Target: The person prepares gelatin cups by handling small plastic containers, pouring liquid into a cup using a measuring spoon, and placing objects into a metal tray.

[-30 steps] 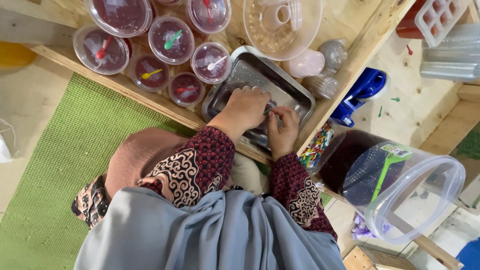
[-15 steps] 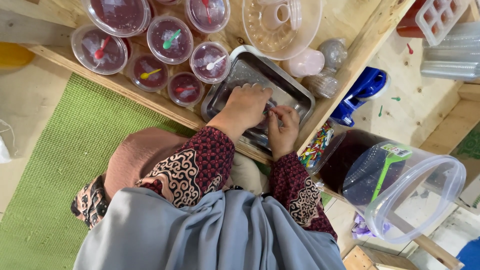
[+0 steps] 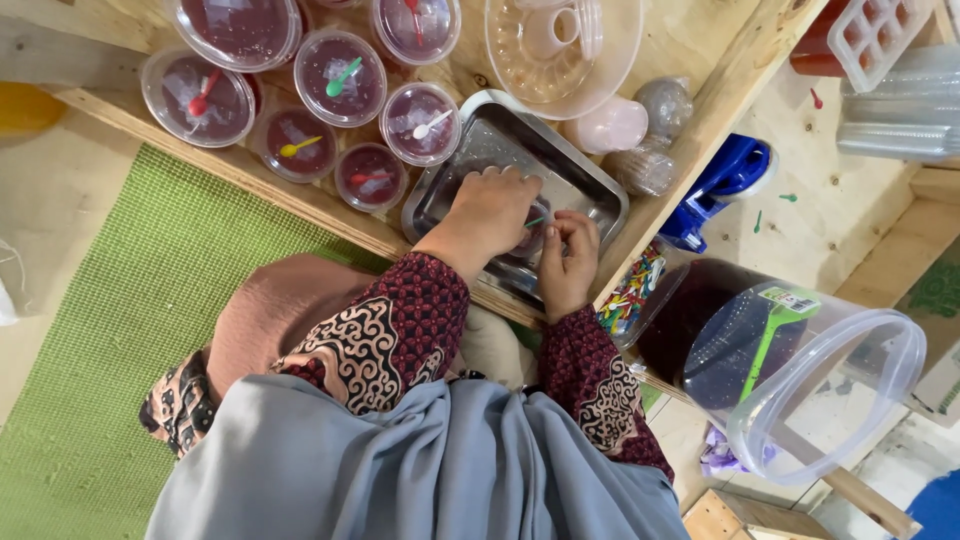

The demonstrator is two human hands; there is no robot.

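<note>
A metal tray (image 3: 590,180) lies on the wooden shelf. In it stands a small clear cup (image 3: 532,245) of dark red jelly, mostly hidden under my hands. My left hand (image 3: 487,212) lies over the cup from the left, fingers curled down on it. My right hand (image 3: 568,256) is at the cup's right edge, with thumb and fingers pinched together. A small green spoon (image 3: 536,222) shows between the two hands, at my right fingertips. My patterned dark red sleeves reach down to my grey clothing.
Several lidded cups of red jelly (image 3: 340,75) with coloured spoons stand left of the tray. A clear ring mould (image 3: 565,45) is behind it, a blue scoop (image 3: 725,180) and a bag of coloured spoons (image 3: 630,290) to the right. A large clear tub (image 3: 800,370) and a green mat (image 3: 110,330) lie below.
Both hands stay on the cup in the tray. Only the fingers have shifted slightly.
</note>
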